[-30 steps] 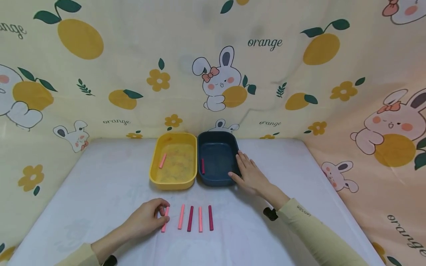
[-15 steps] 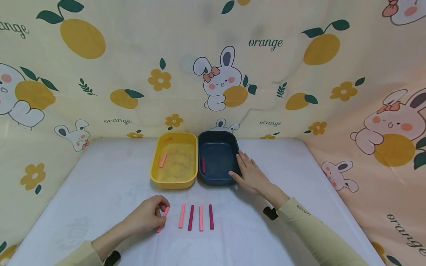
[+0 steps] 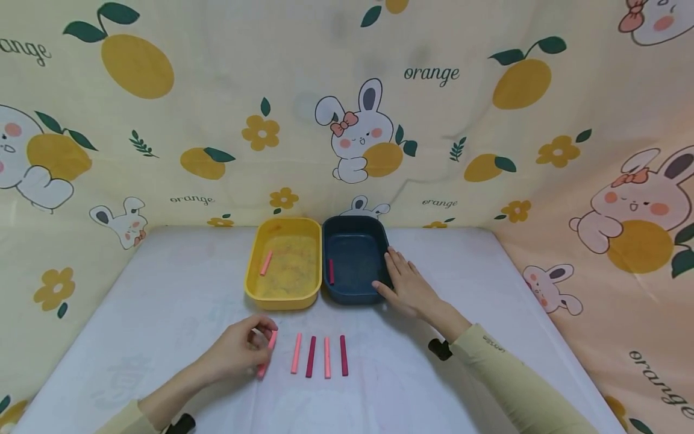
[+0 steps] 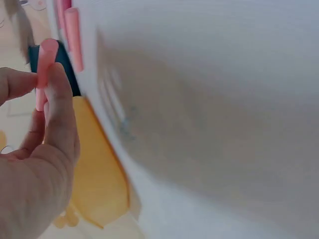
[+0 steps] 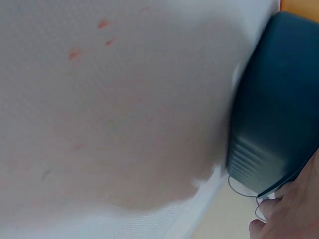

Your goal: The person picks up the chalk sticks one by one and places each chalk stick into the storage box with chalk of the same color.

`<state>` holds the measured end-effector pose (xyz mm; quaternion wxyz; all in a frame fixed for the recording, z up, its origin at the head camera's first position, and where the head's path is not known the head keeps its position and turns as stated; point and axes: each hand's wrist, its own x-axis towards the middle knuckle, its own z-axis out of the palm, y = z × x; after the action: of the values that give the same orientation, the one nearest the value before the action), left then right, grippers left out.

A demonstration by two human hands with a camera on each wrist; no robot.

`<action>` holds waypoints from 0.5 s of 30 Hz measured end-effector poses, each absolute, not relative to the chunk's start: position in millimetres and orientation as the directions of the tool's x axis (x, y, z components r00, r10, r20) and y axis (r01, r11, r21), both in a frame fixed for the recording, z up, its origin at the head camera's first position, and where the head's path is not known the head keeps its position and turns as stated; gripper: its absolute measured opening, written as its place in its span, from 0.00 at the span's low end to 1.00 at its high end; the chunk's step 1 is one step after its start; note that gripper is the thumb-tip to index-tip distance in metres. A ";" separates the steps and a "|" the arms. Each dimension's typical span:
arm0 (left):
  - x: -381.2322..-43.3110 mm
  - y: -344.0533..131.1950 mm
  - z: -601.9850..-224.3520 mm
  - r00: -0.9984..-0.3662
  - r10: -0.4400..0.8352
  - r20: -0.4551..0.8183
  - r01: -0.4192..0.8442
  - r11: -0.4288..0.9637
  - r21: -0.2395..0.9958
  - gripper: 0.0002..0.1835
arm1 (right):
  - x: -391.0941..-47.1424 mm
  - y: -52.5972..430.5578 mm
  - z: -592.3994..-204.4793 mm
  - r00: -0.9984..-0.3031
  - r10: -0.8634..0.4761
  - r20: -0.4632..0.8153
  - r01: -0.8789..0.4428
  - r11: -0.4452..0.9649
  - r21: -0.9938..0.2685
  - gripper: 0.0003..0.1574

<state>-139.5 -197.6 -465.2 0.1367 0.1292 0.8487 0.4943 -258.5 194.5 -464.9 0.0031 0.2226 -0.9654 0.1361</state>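
Left hand (image 3: 234,351) pinches a pink stick (image 4: 47,56); right hand (image 3: 410,289) touches blue tray (image 3: 358,260).

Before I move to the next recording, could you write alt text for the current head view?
A person's left hand pinches a pink stick beside four sticks in a row, alternating pink and dark red, on a white-covered table. The right hand touches a navy tray holding one dark red stick; a yellow tray to its left holds another pink stick.
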 end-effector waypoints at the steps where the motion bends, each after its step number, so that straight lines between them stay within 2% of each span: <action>1: -139.7 -197.9 -462.9 -0.927 0.363 -0.088 0.100 0.467 0.879 0.23 | -258.4 194.4 -464.7 -0.901 -0.429 0.066 -0.431 0.864 -0.260 0.55; 15: -150.4 -191.6 -437.4 -0.945 0.325 0.042 0.164 0.358 0.919 0.22 | -256.6 193.1 -461.8 -0.898 -0.434 0.068 -0.436 0.863 -0.255 0.55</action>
<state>-150.4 -191.6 -437.4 0.0734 0.1488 0.8207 0.5467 -256.6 193.1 -461.8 0.0039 0.2253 -0.9652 0.1331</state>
